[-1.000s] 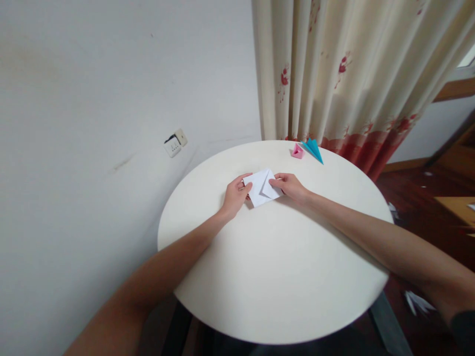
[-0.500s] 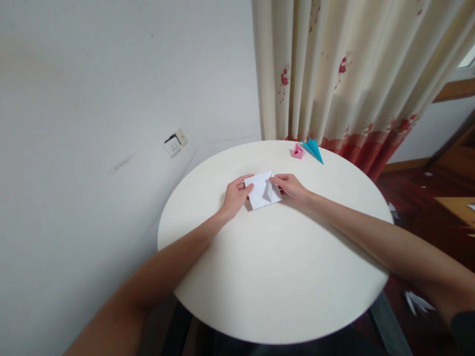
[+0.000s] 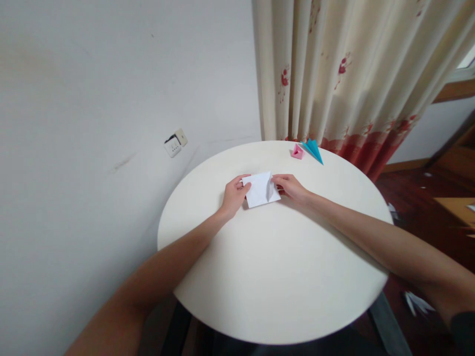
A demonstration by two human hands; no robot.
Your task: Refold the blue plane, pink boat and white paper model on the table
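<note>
A folded sheet of white paper (image 3: 258,190) is held between both hands, just above or on the white round table (image 3: 274,267). My left hand (image 3: 235,194) pinches its left edge, thumb on top and fingers behind. My right hand (image 3: 291,187) grips the right side by a flap that stands up along a crease. The fingertips behind the paper are partly hidden.
At the table's far edge lie a pink folded paper piece (image 3: 297,152) and a blue paper plane (image 3: 313,150). A wall with a socket (image 3: 172,147) borders the left, and a floral curtain (image 3: 334,74) hangs behind. White scraps (image 3: 417,302) lie on the floor at right.
The white paper has shifted slightly left with my left hand. My right hand's thumb has moved off the upright flap's top toward its right side, and the flap looks flatter.
</note>
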